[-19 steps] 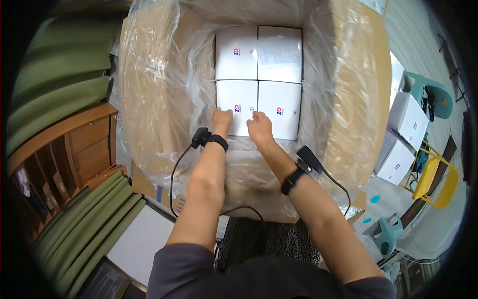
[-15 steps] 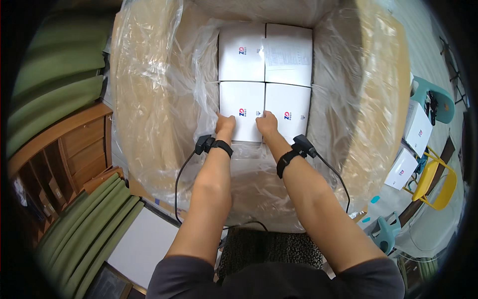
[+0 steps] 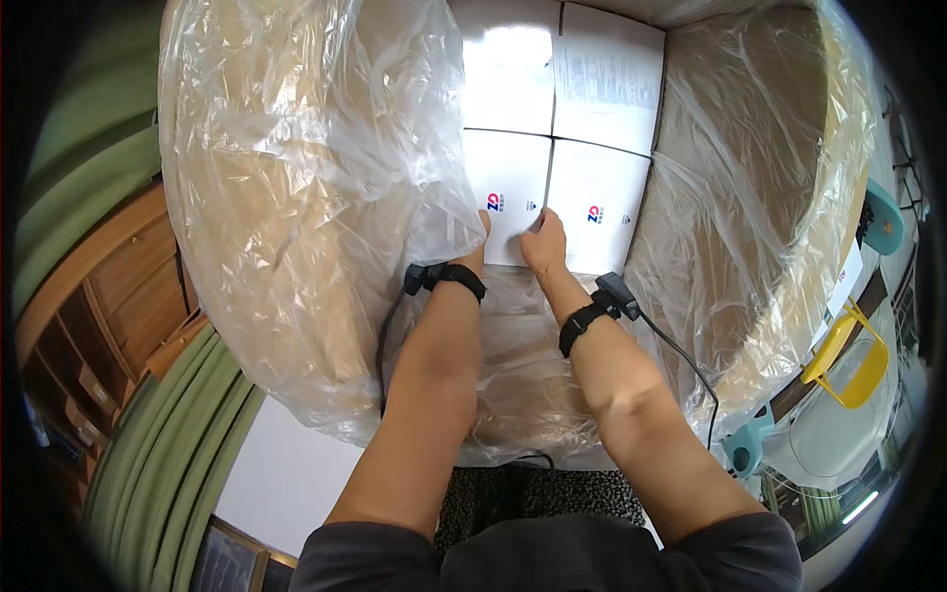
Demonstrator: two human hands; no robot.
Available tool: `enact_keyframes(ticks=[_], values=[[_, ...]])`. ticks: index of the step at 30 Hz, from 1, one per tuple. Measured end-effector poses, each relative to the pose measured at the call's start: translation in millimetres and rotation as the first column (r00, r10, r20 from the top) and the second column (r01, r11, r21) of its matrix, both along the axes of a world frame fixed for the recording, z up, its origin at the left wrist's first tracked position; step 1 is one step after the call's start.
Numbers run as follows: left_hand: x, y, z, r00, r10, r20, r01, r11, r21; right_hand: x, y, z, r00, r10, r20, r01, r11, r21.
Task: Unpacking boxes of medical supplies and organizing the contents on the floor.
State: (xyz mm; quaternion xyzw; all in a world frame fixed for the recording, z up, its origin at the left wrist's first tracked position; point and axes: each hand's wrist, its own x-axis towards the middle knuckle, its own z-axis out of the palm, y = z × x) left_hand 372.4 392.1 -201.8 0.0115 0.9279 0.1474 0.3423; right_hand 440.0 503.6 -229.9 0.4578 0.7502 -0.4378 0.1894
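Observation:
Several white cardboard boxes fill the bottom of a large carton lined with clear plastic film [image 3: 296, 247]. The near-left white box [image 3: 513, 173] lies between my two hands. My right hand [image 3: 545, 247] is closed at that box's right edge, its fingertips at the seam with the near-right white box [image 3: 599, 192]. At the left edge, my left hand [image 3: 484, 232] is mostly covered by the film, so its fingers are hidden. Behind lie the far-left white box [image 3: 508, 79] and the far-right white box [image 3: 607, 79], which has a printed sheet on top.
Black straps with small devices and cables [image 3: 383, 345] are on both wrists. A wooden cabinet [image 3: 128, 266] and folded green cloth [image 3: 168, 464] are on the left, near a white panel [image 3: 281, 474]. To the right are a yellow chair [image 3: 850, 365] and a teal chair [image 3: 750, 441].
My view has shifted, so the boxes appear further right and higher. The film on the left now hangs over my left hand. My right hand remains at the near-left box's right edge.

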Motion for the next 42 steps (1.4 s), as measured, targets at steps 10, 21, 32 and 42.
enact_keyframes(ticks=[10, 21, 32, 42], values=[[5, -24, -75, 0.981, 0.193, -0.035, -0.195, 0.978, -0.074, 2, 15, -25, 0.941, -0.024, 0.338, 0.061, 0.993, -0.098], [8, -22, -127, 0.934, 0.296, -0.199, -0.318, 0.944, -0.086, 30, -2, -62, 0.925, -0.372, 0.071, 0.379, 0.911, -0.164], [-5, -6, -49, 0.964, 0.23, 0.135, -0.201, 0.959, -0.199, 13, 10, -27, 0.988, -0.057, 0.145, 0.055, 0.998, 0.013], [-3, -17, -83, 0.951, 0.292, -0.104, -0.304, 0.943, -0.136, -28, 22, -29, 0.936, 0.122, -0.329, -0.003, 0.94, 0.34]])
